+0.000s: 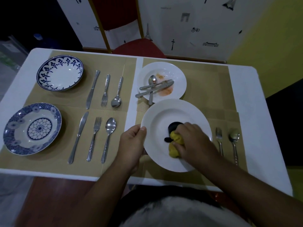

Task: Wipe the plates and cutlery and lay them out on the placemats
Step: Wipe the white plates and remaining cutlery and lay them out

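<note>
1. Our left hand (133,142) grips the white plate (164,114) by its left rim, thumb on top, near the front edge of the tabletop (264,128).
2. Our right hand (196,140), fingers curled, presses a yellow cloth (175,150) onto its middle.
3. A stained plate (177,74) carrying cutlery (155,88) sits just behind.

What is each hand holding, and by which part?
Left hand grips the near white plate at its left rim, thumb on top. Right hand clutches a bunched yellow cloth, pressed into the plate's well.
</note>
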The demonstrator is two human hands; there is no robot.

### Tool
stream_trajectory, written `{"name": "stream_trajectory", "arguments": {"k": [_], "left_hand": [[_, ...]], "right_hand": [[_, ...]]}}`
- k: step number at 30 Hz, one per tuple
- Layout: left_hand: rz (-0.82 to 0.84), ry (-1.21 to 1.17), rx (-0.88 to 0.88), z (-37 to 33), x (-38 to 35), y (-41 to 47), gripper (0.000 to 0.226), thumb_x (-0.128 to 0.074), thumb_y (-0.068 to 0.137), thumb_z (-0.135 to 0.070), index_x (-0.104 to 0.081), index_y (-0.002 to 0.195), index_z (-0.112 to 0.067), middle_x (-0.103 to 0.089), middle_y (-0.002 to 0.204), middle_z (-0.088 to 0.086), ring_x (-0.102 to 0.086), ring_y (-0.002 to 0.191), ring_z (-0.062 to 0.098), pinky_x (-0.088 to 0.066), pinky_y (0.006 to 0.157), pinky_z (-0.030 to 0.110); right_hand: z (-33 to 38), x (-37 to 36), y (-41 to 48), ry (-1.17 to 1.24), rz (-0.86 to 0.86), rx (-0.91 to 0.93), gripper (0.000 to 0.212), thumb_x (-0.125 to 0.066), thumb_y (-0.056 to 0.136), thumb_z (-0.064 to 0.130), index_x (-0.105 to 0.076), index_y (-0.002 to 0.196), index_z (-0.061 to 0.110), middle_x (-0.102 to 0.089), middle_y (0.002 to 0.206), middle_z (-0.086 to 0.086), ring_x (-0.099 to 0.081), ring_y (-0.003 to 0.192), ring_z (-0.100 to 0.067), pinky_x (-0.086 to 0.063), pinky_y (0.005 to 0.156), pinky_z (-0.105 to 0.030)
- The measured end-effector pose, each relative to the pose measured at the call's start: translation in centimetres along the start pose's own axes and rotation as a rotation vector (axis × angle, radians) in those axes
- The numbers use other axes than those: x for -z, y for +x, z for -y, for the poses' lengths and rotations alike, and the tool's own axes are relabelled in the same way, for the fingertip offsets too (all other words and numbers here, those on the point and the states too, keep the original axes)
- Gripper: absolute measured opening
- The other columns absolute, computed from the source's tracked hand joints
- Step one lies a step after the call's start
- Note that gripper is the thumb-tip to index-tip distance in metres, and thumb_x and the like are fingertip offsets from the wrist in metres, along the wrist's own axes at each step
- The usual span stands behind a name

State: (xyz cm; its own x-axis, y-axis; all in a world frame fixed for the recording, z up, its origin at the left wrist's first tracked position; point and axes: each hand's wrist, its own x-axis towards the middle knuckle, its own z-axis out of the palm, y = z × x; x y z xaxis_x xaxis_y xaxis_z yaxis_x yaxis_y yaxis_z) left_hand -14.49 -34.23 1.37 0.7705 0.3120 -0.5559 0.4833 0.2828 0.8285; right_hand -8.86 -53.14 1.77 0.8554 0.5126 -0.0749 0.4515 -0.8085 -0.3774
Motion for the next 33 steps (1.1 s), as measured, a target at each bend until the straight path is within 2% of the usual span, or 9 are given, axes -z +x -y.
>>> {"name": "stream_trajectory", "arguments": {"k": [6,12,15,18,20,23,26,30,33], "left_hand": [[0.129,0.046,-0.029,0.1,-1.1,-0.5,0.026,-0.049,0.105,-0.019,-0.073,0.114,-0.018,-0.076,0.097,0.011,-0.073,0.08,0.025,-0.058,0.058,0.036],[0.094,-0.043,0.048,-0.5,-0.1,0.3,0.027,-0.047,0.106,-0.02,-0.072,0.111,-0.011,-0.075,0.099,0.019,-0.071,0.077,0.027,-0.057,0.057,0.035],[0.03,-0.082,0.057,-0.5,0.6,0.6,0.026,-0.048,0.105,-0.018,-0.073,0.11,-0.011,-0.076,0.092,0.014,-0.072,0.07,0.021,-0.056,0.054,0.031],[0.003,-0.07,0.043,-0.7,0.8,0.7,0.025,-0.049,0.105,-0.018,-0.073,0.108,-0.012,-0.077,0.09,0.011,-0.071,0.069,0.019,-0.057,0.054,0.032],[0.006,-0.05,0.034,-0.7,0.7,0.7,0.026,-0.049,0.105,-0.018,-0.074,0.108,-0.013,-0.077,0.091,0.012,-0.071,0.07,0.021,-0.057,0.053,0.033],[0.06,-0.017,0.048,-0.5,0.1,0.3,0.026,-0.05,0.105,-0.021,-0.075,0.107,-0.016,-0.077,0.092,0.014,-0.072,0.071,0.024,-0.056,0.054,0.033],[0.126,0.009,0.075,0.0,-0.4,0.0,0.028,-0.049,0.105,-0.023,-0.075,0.108,-0.014,-0.075,0.098,0.02,-0.071,0.075,0.026,-0.056,0.056,0.033],[0.151,-0.045,0.072,-0.1,-0.4,0.1,0.029,-0.047,0.106,-0.022,-0.07,0.12,-0.014,-0.077,0.105,0.012,-0.074,0.086,0.026,-0.059,0.061,0.036],[0.148,-0.021,0.031,-0.6,-0.7,0.3,0.028,-0.047,0.106,-0.021,-0.071,0.118,-0.012,-0.077,0.103,0.014,-0.074,0.085,0.03,-0.06,0.064,0.04]], "right_hand": [[0.8,0.7,3.8,0.157,-0.253,-0.172,0.022,-0.067,0.084,0.031,-0.055,0.098,0.02,-0.054,0.1,0.001,-0.047,0.094,-0.019,-0.038,0.076,-0.032],[2.5,1.5,2.1,0.217,0.241,-0.03,0.069,-0.064,0.084,0.052,-0.038,0.142,0.026,-0.033,0.146,0.006,-0.03,0.128,-0.016,-0.026,0.108,-0.033],[1.8,2.8,1.3,0.12,0.37,0.024,0.075,-0.072,0.082,0.04,-0.036,0.146,0.025,-0.024,0.154,0.006,-0.024,0.136,-0.017,-0.018,0.109,-0.025],[0.8,4.2,1.4,0.149,0.347,-0.042,0.058,-0.079,0.075,0.017,-0.058,0.129,0.019,-0.051,0.133,0.002,-0.045,0.122,-0.016,-0.024,0.088,-0.013],[0.7,4.3,0.8,0.114,0.337,-0.068,0.049,-0.078,0.075,0.017,-0.063,0.121,0.02,-0.057,0.122,0.002,-0.051,0.114,-0.017,-0.031,0.089,-0.018],[1.8,2.4,-0.1,0.101,0.304,0.016,0.04,-0.075,0.075,0.028,-0.064,0.113,0.022,-0.06,0.112,0.002,-0.054,0.104,-0.019,-0.043,0.09,-0.034],[1.7,0.4,1.4,0.178,0.154,0.038,0.036,-0.073,0.076,0.037,-0.059,0.105,0.021,-0.058,0.102,0.002,-0.054,0.096,-0.019,-0.042,0.079,-0.033],[1.0,0.8,5.2,0.251,-0.179,-0.153,0.033,-0.072,0.076,0.04,-0.052,0.093,0.021,-0.051,0.094,0.003,-0.05,0.085,-0.015,-0.042,0.071,-0.031],[1.9,0.9,5.1,0.308,-0.192,-0.134,0.031,-0.071,0.078,0.039,-0.049,0.092,0.024,-0.05,0.094,0.005,-0.05,0.084,-0.013,-0.042,0.072,-0.03]]}}
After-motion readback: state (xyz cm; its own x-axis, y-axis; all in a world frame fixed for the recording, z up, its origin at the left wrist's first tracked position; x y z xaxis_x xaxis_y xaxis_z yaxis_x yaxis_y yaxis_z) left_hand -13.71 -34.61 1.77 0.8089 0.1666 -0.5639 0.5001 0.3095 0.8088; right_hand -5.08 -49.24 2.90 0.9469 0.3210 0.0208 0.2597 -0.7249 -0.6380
